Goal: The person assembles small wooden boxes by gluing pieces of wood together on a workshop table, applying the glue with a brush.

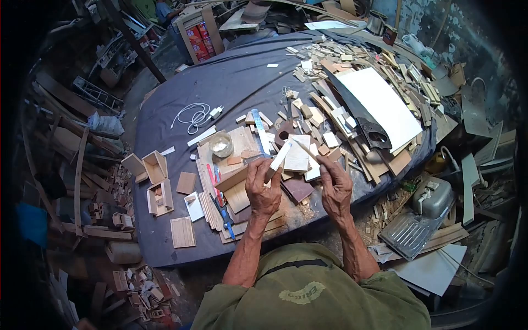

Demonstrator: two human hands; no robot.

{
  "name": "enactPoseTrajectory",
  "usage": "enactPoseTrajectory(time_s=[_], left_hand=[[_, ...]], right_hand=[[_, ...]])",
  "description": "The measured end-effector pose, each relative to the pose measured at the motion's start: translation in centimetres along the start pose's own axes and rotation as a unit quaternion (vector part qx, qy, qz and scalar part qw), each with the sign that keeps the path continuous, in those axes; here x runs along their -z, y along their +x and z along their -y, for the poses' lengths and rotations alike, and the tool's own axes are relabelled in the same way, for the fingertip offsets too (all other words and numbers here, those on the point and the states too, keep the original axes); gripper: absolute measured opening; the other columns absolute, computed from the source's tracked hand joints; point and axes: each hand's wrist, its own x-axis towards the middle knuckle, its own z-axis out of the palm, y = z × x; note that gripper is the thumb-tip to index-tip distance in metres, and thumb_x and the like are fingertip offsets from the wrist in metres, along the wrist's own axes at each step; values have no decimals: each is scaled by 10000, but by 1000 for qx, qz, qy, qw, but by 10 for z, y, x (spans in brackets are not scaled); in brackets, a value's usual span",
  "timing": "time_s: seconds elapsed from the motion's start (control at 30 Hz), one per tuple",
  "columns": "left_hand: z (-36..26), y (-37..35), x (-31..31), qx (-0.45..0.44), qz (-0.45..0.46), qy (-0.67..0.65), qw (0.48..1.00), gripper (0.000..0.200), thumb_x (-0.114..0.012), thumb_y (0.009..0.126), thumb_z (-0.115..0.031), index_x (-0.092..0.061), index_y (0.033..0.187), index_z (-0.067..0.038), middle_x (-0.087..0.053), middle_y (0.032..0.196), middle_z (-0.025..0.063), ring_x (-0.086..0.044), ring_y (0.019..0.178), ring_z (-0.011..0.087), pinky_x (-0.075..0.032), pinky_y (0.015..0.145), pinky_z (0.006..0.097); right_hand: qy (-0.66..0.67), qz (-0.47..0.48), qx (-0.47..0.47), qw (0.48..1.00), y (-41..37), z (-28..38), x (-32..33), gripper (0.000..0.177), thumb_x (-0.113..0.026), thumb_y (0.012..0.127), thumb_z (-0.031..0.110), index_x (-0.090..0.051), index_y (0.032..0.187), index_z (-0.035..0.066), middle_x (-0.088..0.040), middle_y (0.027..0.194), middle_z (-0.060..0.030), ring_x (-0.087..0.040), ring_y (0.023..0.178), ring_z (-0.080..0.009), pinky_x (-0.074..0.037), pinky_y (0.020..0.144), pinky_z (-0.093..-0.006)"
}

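Observation:
My left hand [263, 187] is closed around a small flat strip [281, 155] with a pale, bright face. A thin stick [309, 151] is pinched in my right hand [335, 186], its far end close to the strip. Behind both hands lies a pale wood block [297, 153] among other offcuts. To the left, a round jar [221, 144] with white contents stands on a board. Below my left hand are an open-sided wooden piece [237, 192], a red marker-like tool [210, 175] and a blue-and-black tool [224, 216].
A dark cloth [159, 121] covers the table. On the right, a handsaw [357, 115] rests beside a white board [385, 104], amid heaped offcuts. Small wooden boxes [159, 197] and a white cable [192, 116] lie left. A metal sink [415, 220] stands off the table's right side.

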Motion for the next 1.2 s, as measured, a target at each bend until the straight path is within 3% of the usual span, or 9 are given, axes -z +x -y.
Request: enactPoseTrajectory(time_s=[0.27,0.37,0.5,0.7,0.83,0.9,1.03,1.07,1.2], left_hand=[[4,-1,-8,-4,-4,38,999,269,-719,802,3,-659,1062,36,-617,1020,171,-640,950,342,-525,798,416],[6,-4,-7,16,-7,50,999,269,-706,793,18,-656,1056,39,-617,1018,174,-639,955,349,-524,801,415],[7,-7,-7,16,-16,52,998,277,-721,786,21,-655,1055,36,-619,1026,172,-638,956,347,-523,799,415],[-2,-11,-1,-35,-37,66,997,262,-751,846,-52,-661,1071,47,-635,1022,151,-650,917,274,-516,768,369],[-6,-15,5,54,-19,13,998,242,-732,870,-65,-668,1088,18,-642,1083,135,-643,973,292,-528,820,398],[7,-22,9,217,23,-230,948,270,-691,925,-136,-648,1150,6,-646,1141,122,-645,1013,269,-539,842,387],[10,-23,21,374,42,-598,708,376,-600,1000,-257,-574,1301,-32,-649,1213,106,-644,1065,228,-534,914,419],[12,-26,23,392,32,-620,679,420,-577,1004,-298,-542,1331,-36,-652,1185,118,-646,1012,245,-540,866,457],[8,-26,19,407,31,-699,587,421,-580,992,-320,-542,1289,-24,-599,940,89,-523,816,208,-463,761,390]], right_hand=[[16,121,24,992,-13,18,6,264,-607,919,-27,-708,1150,53,-513,715,-65,-507,630,-175,-406,563,-307],[70,123,39,989,-18,15,7,246,-604,929,-33,-704,1144,33,-512,763,-46,-498,678,-149,-398,595,-290],[13,84,93,992,-8,8,5,255,-614,912,-48,-711,1130,41,-566,787,-63,-545,697,-165,-430,602,-303],[-68,47,42,996,3,-24,-7,298,-617,890,-34,-710,1150,78,-593,851,-109,-597,741,-261,-469,642,-339],[61,47,-69,995,3,-35,-10,225,-591,989,59,-693,1187,36,-642,847,-8,-567,722,-114,-467,622,-271],[146,70,-154,975,0,-35,-6,244,-579,1017,132,-683,1210,25,-649,891,16,-524,719,-60,-430,605,-220],[276,118,-224,927,0,-43,-5,293,-614,1010,198,-672,1234,18,-659,882,3,-516,701,-52,-406,594,-203],[289,129,-222,922,0,-46,-5,310,-623,1007,215,-668,1241,17,-659,874,2,-515,696,-52,-404,592,-202],[315,158,-247,903,5,-43,-10,281,-629,1000,177,-692,1241,47,-658,837,13,-511,715,-55,-430,647,-213]])
